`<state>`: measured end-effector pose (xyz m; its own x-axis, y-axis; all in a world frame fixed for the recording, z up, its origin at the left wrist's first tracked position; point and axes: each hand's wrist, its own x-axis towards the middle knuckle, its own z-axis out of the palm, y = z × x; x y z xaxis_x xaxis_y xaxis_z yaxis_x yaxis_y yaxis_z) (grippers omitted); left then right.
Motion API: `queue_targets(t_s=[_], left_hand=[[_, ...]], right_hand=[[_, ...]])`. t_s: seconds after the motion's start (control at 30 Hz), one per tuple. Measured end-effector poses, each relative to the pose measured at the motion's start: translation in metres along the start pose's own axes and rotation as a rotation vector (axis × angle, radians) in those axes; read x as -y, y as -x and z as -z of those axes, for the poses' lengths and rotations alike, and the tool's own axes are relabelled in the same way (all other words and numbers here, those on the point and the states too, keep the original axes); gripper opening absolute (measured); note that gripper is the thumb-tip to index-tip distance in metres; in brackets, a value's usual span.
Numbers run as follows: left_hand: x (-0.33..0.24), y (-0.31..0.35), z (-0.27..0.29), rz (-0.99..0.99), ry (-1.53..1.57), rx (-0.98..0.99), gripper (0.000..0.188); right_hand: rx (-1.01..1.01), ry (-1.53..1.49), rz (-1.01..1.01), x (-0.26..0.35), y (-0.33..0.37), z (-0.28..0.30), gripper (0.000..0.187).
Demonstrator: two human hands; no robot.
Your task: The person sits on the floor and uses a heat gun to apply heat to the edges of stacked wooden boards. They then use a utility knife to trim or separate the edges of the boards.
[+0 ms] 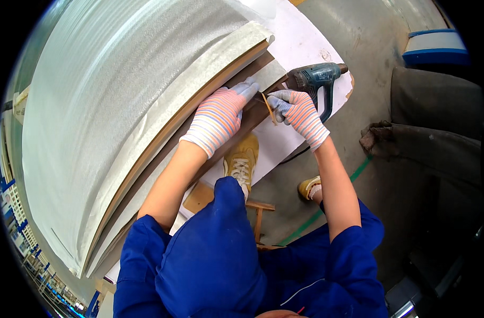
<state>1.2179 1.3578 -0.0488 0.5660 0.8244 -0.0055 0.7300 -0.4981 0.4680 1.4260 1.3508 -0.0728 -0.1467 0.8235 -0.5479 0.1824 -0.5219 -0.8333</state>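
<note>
My left hand (220, 116), in a striped knitted glove with grey fingers, lies along the dark brown edge of a long panel (268, 74), its fingers stretched toward the panel's end corner. Beside that corner, my right hand (297, 110), gloved the same way, has its fingers closed on a thin yellow strip (269, 107). The strip slants down from the panel's edge. Whether it is a blade or a sliver of material I cannot make out. The left fingertips are partly hidden against the panel.
A teal heat gun (319, 77) lies on the white board (300, 32) just right of my hands. Large pale film-covered panels (136, 63) fill the left. Dark covered bulk (438, 106) stands at right. My yellow shoe (242, 161) rests on the white surface, beside a wooden frame (259, 214).
</note>
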Motion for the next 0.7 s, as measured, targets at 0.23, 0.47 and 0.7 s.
queue_targets(t_s=[0.23, 0.47, 0.7], left_hand=[[-0.003, 0.035, 0.018, 0.091, -0.144, 0.209, 0.067], [0.000, 0.095, 0.009, 0.163, -0.167, 0.038, 0.045], [-0.016, 0.130, 0.022, 0.259, 0.044, -0.114, 0.037]], right_hand=[[0.026, 0.036, -0.026, 0.003, 0.010, -0.020, 0.022], [0.046, -0.004, -0.043, 0.004, 0.019, -0.034, 0.021], [0.090, 0.026, -0.052, -0.007, 0.021, -0.050, 0.020]])
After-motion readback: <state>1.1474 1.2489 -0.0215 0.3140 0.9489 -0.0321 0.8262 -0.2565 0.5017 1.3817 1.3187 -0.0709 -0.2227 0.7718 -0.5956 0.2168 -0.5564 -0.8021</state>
